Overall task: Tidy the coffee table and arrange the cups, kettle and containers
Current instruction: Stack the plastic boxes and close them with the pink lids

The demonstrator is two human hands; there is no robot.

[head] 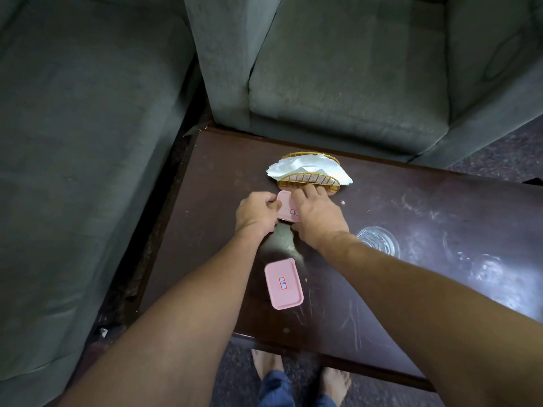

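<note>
Pink container (286,205): at the coffee table's (205,183) 12 o'clock side, just beside the napkin holder (308,179), long axis roughly 12-to-6. The left hand (256,212) pinches its 9 o'clock edge and the right hand (316,215) curls over its 3 o'clock side. The second pink container (283,283) lies at 6 o'clock from both hands, between the forearms, judged within equal reach of either.

Both hands are holding a small pink container (286,207) on the dark coffee table (411,201), the left hand (257,212) gripping its left edge, the right hand (316,215) curling over its top. A second pink container (283,284) is lying nearer, and a yellow napkin holder (308,179) is standing just behind.
</note>
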